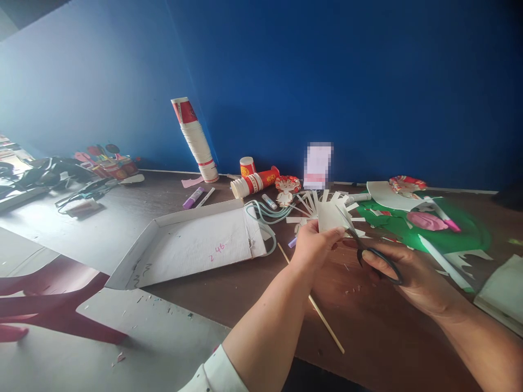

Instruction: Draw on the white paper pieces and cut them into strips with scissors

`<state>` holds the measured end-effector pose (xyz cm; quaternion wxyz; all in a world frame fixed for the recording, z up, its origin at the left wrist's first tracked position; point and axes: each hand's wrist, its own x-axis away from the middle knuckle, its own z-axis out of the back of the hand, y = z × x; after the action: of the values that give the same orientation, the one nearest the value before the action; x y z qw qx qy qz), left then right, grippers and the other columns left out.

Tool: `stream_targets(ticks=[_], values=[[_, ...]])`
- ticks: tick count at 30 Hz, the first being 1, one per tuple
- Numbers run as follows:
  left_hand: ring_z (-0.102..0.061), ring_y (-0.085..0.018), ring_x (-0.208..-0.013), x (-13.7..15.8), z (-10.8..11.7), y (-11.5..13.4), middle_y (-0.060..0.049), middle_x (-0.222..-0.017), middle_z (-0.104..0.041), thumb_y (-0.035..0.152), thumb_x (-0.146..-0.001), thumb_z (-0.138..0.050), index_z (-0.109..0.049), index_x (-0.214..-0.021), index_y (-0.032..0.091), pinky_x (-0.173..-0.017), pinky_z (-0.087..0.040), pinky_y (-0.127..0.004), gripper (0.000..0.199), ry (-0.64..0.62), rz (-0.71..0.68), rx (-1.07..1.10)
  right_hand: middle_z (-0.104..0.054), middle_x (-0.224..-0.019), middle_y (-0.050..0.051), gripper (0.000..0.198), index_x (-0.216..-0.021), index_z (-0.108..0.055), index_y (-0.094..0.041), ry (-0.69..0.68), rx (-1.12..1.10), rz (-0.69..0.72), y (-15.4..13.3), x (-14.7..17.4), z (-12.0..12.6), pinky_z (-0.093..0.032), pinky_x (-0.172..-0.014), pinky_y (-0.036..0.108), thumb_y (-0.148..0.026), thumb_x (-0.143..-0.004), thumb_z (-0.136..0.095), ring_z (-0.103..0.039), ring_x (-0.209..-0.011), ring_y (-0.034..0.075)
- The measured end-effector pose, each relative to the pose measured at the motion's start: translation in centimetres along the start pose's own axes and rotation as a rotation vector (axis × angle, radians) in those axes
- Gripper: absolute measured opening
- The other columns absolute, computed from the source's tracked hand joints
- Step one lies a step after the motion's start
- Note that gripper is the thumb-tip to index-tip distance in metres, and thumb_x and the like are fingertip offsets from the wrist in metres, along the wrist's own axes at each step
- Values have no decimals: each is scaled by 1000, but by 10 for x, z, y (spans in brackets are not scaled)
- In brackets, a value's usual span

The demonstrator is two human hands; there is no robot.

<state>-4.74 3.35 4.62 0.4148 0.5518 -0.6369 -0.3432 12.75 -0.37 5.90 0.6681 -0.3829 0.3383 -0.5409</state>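
My left hand (314, 242) is closed, pinching a piece of white paper (328, 213) upright between thumb and fingers. Narrow white strips (310, 202) fan out around and behind it; whether they are joined to the piece I cannot tell. A pair of scissors (394, 272) with black handles is gripped in my right hand (402, 269), fingers through the loops. Its blades point up and left, overlapping the right edge of the paper. A thin wooden stick (327, 324) lies on the table below my left wrist.
Left of my hands lies a shallow cardboard box lid (183, 250). Behind it stand a tall leaning stack of paper cups (196, 144) and a purple glue stick (193, 197). Markers (445, 264) and paper scraps lie on a green sheet (469, 231) at right. A red chair (53, 294) stands lower left.
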Motion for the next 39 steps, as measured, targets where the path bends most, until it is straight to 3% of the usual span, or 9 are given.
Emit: stream_targets(ticks=[12,18,21,25,32,39], values=[[-44,-8,-53,0,0,0,2,-60,-57,27,-64,-80,-64,-73,16,-55,-32,-24,21,-13,-23,-11,-62,-57,0,55,-117,-81,-28,-43,57,20,5,-4,4,-47,-55,34,-69,-84,-64,-56,-54,21],[-44,-8,-53,1,-1,3,1,-60,-57,26,-64,-79,-64,-72,16,-55,-33,-24,20,0,-7,-10,-64,-61,0,52,-116,-81,-29,29,69,33,2,-1,1,-46,-55,33,-66,-85,-64,-56,-54,20],[-44,-8,-55,4,-2,5,1,-60,-56,26,-65,-79,-63,-70,15,-56,-34,-24,19,-4,-5,-19,-63,-60,0,53,-117,-81,-28,-24,42,35,6,-4,2,-46,-53,32,-66,-84,-66,-56,-54,20],[-50,-10,-60,5,-3,7,-1,-66,-61,27,-67,-79,-66,-76,15,-60,-39,-24,20,12,-7,22,-70,-72,1,52,-121,-79,-30,-61,9,42,15,-8,4,-47,-53,31,-63,-84,-68,-56,-56,18],[-52,-10,-61,0,1,2,-2,-69,-63,31,-69,-82,-66,-78,15,-63,-42,-24,24,10,-4,10,-63,-65,0,51,-124,-78,-28,-115,-15,61,12,-7,4,-45,-54,30,-61,-87,-66,-55,-58,19],[-52,-10,-61,1,2,1,-2,-69,-64,33,-70,-83,-67,-78,15,-63,-42,-24,26,4,-9,-34,-59,-61,-1,53,-119,-79,-28,-24,57,49,-3,2,-1,-44,-57,31,-66,-88,-60,-55,-60,20]])
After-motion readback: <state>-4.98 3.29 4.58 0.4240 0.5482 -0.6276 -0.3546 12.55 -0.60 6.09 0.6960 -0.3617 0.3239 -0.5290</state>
